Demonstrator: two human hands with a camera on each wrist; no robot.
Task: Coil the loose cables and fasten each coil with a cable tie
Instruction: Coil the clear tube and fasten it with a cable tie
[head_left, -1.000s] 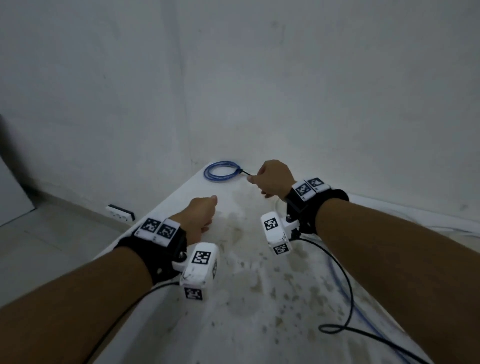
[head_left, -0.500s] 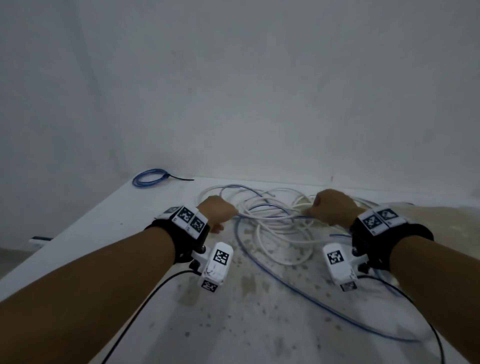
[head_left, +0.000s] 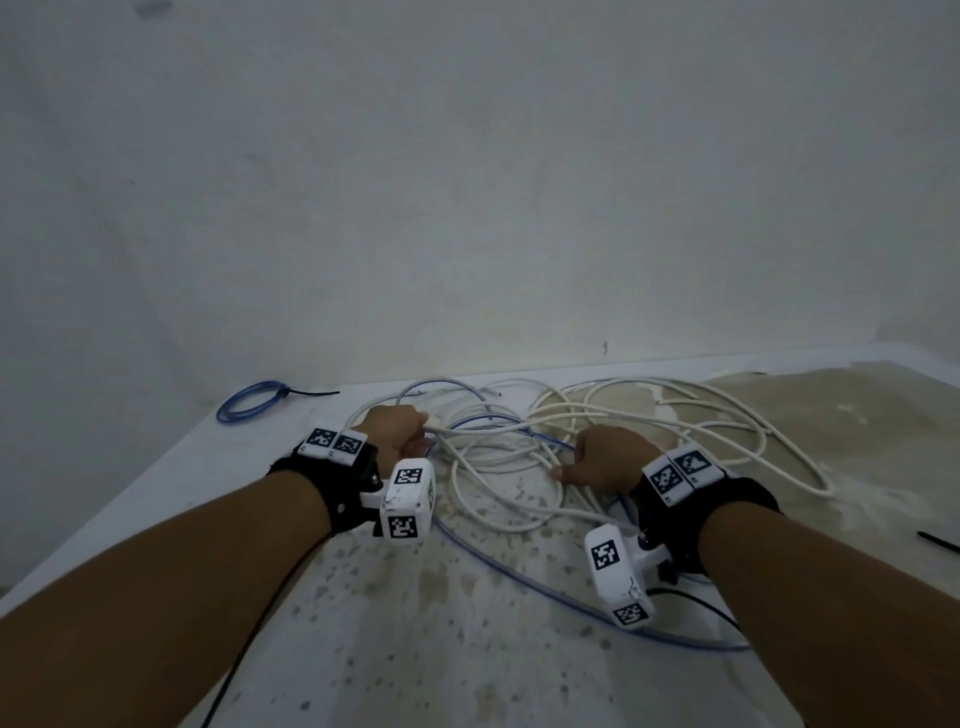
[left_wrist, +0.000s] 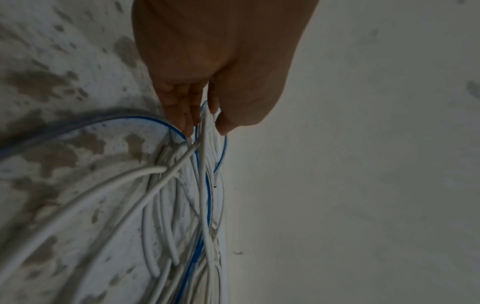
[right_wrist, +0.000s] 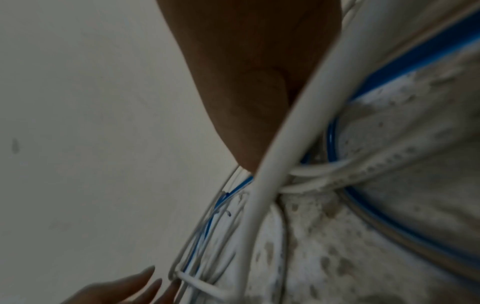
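Now left hand (head_left: 397, 431) pinches white cables (head_left: 498, 462); right hand (head_left: 605, 460) knuckles-up, grip unclear.

Both bare forearms reach forward from the near edge, each wrist wrapped in a black band carrying white marker blocks. The left hand (head_left: 396, 431) lies farther away and to the left, knuckles up, its fingers (left_wrist: 182, 107) and thumb pinched together around a few strands of the white cables (head_left: 498, 457). The right hand (head_left: 605, 460) sits nearer and to the right, back of the hand up, thumb pointing left, fingers curled down into the same cables; whether they truly grip any strand cannot be told.
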